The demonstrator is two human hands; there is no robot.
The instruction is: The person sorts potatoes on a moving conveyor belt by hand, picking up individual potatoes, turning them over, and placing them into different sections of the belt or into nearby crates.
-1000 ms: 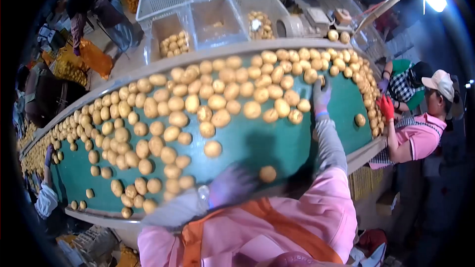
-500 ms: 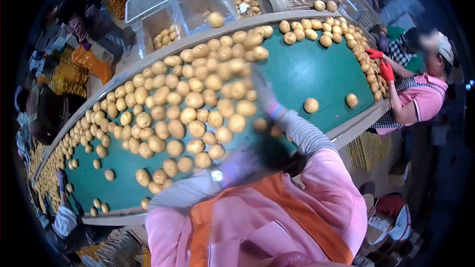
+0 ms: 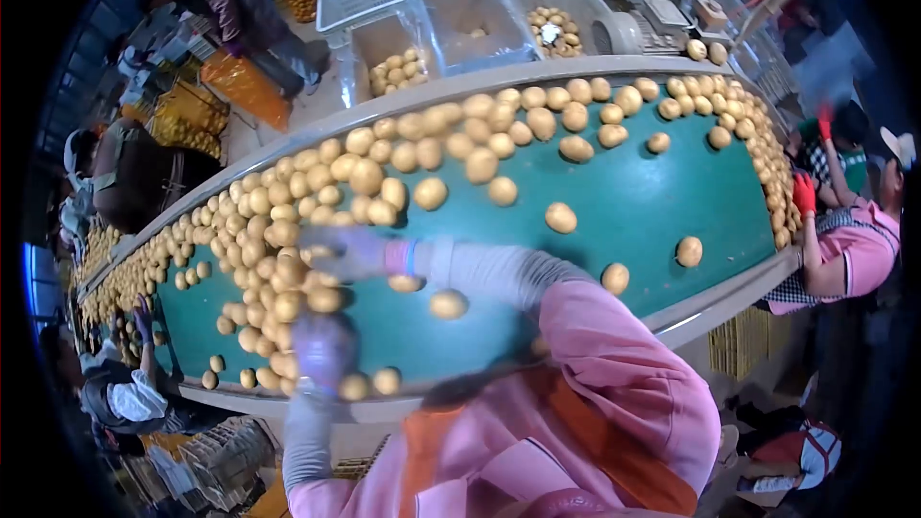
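Potatoes (image 3: 366,176) crowd the left stretch of the green belt (image 3: 624,182) as the person's gloved right hand (image 3: 347,251), a second ago stretched to the belt's far edge on the right, sweeps across to the thick cluster closer to the near edge. The left hand (image 3: 322,347) has slid left too and hovers just inside the near edge, among the same cluster. Motion blur hides both grips, so it cannot be told whether the fingers are spread or closed on a potato. Only scattered potatoes now ride the belt's right stretch, suggesting the picking has shifted to the dense pile. A co-worker's red-gloved hand (image 3: 804,194) works the right end.
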